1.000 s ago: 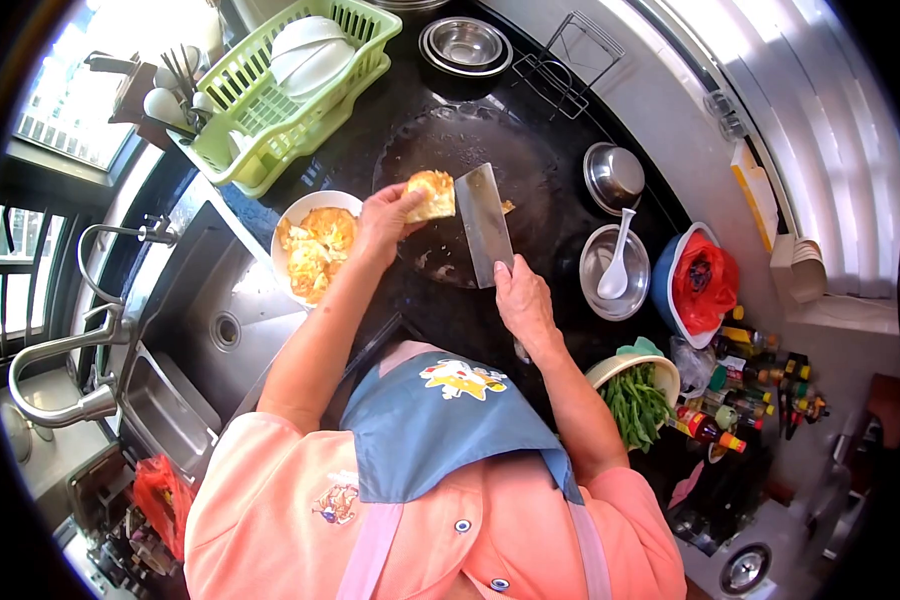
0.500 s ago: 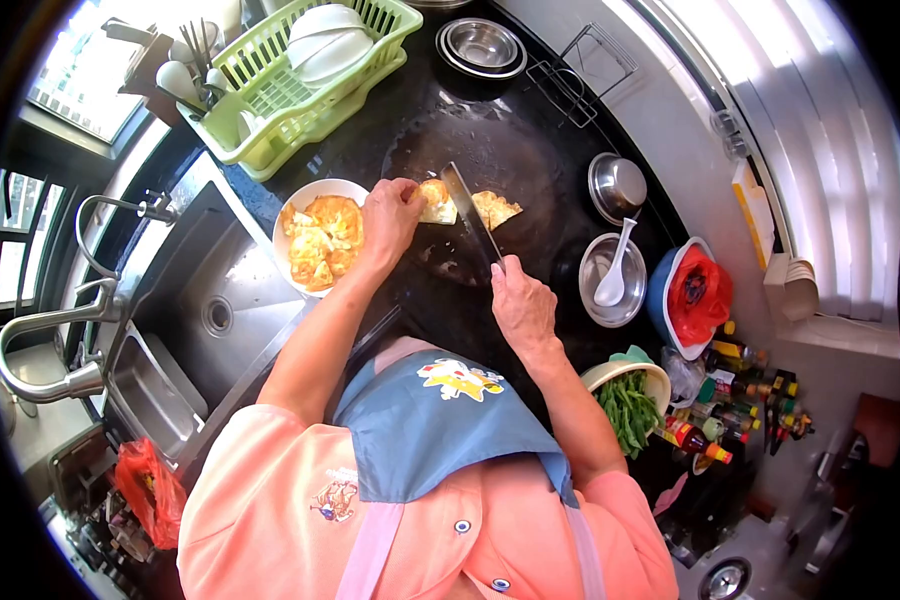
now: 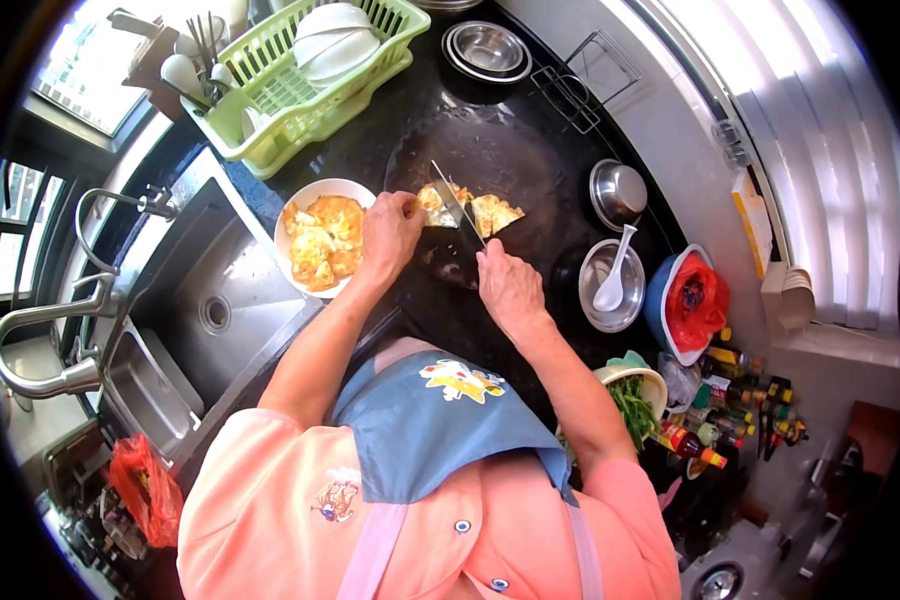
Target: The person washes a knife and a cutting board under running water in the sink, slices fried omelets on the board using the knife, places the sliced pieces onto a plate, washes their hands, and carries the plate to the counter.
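My right hand is wrapped round the handle of a cleaver, its blade standing nearly on edge over the round dark board. The blade rests at the left piece of fried egg; another egg piece lies just to its right. Beside the left piece is my left hand, fingers pinched together at the egg's edge; the fingertips partly hide what they hold. Left of that hand sits a white bowl of cooked egg.
A green dish rack stands at the upper left, above the steel sink. Right of the board are a metal bowl, another bowl with a white spoon, a blue basin and a basket of greens. A wire rack stands behind.
My left hand has lowered the lifted egg piece onto the board. The cleaver has moved left, from beside the egg to over the left piece, and now stands on edge.
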The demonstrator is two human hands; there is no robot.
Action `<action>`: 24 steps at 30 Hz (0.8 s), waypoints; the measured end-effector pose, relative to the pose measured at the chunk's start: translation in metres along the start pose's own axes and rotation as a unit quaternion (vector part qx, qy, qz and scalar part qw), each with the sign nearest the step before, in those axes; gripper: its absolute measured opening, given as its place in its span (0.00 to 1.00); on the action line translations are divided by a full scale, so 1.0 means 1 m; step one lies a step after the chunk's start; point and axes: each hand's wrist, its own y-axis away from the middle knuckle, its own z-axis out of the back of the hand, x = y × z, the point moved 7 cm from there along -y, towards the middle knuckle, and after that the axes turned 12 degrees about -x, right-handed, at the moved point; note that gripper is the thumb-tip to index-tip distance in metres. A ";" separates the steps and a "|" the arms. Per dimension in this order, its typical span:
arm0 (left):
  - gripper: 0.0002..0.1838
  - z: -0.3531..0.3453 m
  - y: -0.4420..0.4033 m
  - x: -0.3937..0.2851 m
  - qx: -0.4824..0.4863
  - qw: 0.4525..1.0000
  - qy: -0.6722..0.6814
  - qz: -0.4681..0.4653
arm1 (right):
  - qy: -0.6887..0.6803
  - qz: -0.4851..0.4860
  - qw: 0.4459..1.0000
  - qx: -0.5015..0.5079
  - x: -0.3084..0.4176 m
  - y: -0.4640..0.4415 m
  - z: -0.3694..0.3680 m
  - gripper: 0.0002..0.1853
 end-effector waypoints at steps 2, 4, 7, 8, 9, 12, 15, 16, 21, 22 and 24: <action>0.14 0.000 0.000 -0.004 0.005 1.000 -0.009 -0.008 | -0.012 0.003 1.000 -0.003 -0.004 -0.002 0.008 0.12; 0.14 0.001 -0.001 -0.005 0.000 1.000 -0.018 -0.011 | -0.031 -0.024 0.999 0.024 -0.011 0.004 0.011 0.13; 0.14 0.001 0.004 0.001 0.001 1.000 -0.004 0.002 | -0.034 -0.063 0.996 0.060 -0.016 0.023 0.016 0.14; 0.15 0.001 0.007 0.004 0.013 1.000 -0.005 0.018 | -0.042 -0.060 0.996 0.051 -0.016 0.029 0.016 0.13; 0.15 0.000 0.011 0.006 0.026 0.999 -0.007 0.032 | -0.050 -0.061 0.996 0.041 -0.017 0.035 0.014 0.13; 0.16 -0.002 0.023 0.009 0.037 0.998 -0.003 0.052 | -0.048 -0.068 0.997 -0.008 -0.013 0.046 0.022 0.12; 0.16 -0.002 0.030 0.016 0.032 0.996 0.026 0.078 | -0.039 -0.058 0.997 -0.045 0.000 0.049 0.030 0.12; 0.16 -0.002 0.030 0.019 0.029 0.996 0.032 0.084 | -0.037 -0.051 0.997 -0.055 0.003 0.049 0.031 0.11; 0.15 -0.004 0.029 0.024 0.024 0.995 0.039 0.088 | -0.049 -0.027 0.998 -0.042 0.012 0.043 0.024 0.11; 0.15 -0.003 0.029 0.023 0.025 0.995 0.039 0.087 | -0.053 -0.027 0.997 -0.041 0.015 0.042 0.025 0.10; 0.15 -0.002 0.030 0.023 0.025 0.995 0.039 0.092 | -0.053 -0.021 0.997 -0.052 0.024 0.039 0.031 0.11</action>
